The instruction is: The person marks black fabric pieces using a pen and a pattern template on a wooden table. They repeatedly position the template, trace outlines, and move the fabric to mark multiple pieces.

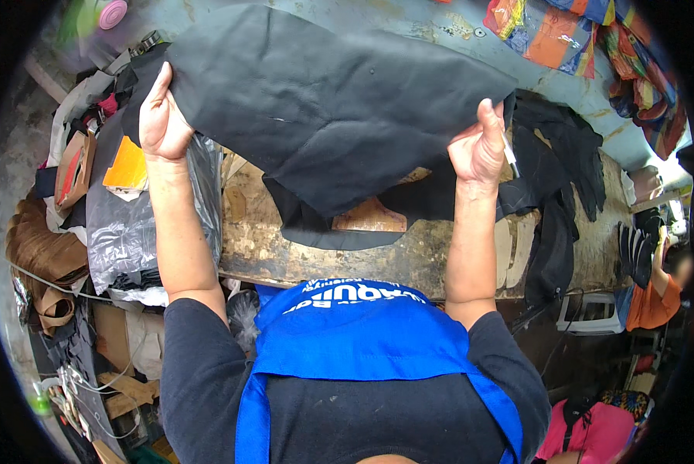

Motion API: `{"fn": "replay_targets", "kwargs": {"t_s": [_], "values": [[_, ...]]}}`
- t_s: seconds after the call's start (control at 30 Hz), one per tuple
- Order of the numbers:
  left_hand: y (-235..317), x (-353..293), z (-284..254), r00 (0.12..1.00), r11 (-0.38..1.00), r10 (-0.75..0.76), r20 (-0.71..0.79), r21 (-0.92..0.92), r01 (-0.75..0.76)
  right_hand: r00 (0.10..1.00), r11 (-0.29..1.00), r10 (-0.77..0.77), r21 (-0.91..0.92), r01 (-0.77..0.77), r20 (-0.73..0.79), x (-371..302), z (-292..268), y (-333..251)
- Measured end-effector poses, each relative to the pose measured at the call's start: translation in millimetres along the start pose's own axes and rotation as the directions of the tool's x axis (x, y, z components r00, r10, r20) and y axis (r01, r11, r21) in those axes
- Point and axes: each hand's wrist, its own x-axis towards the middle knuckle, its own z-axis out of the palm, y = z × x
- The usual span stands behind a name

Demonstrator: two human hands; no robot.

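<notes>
A large sheet of black leather-like material is held up and spread between my two hands. My left hand grips its left edge, thumb up. At the right edge, my right hand is closed on the sheet, and a slim white pen-like stick shows beside its fingers. The sheet's lower part folds down toward the worn wooden table. Under it lies more black material, with a brown flat piece showing through a gap. My fingers behind the sheet are mostly hidden.
Black offcuts drape over the table's right side near pale curved pattern pieces. Left of the table stand a plastic-wrapped bundle, an orange pad and brown folded material. A person in orange is at far right, near a white stool.
</notes>
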Motion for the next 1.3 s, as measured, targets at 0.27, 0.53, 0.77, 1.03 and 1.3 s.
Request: {"fn": "replay_targets", "kwargs": {"t_s": [0.27,0.53,0.77,1.03,1.3], "values": [[-4.7,-4.3,1.7,0.991,0.999,0.013,-0.134,-0.039,-0.019,0.995,0.933,-0.022,-0.36,-0.016,-0.101,-3.6,3.6,-8.5],[-9.9,-9.8,0.0,0.977,1.0,0.011,-0.213,0.022,-0.007,0.997,0.898,-0.07,-0.435,0.069,0.014,-21.9,-6.4,-2.7],[-66.5,-38.9,-7.0,0.699,0.634,-0.011,-0.715,0.535,0.558,0.854,0.861,0.234,-0.31,-0.404,-0.464,-94.9,-77.0,36.6],[44.0,-30.2,-76.6,0.746,0.094,0.21,-0.632,0.772,0.629,0.854,0.889,0.33,-0.173,-0.424,-0.402,-28.2,-58.5,81.5],[246.1,1.4,-129.4,0.518,-0.516,0.852,-0.072,0.042,0.855,0.866,0.565,0.457,-0.685,-0.46,-0.204,35.9,-67.2,124.3]]}}
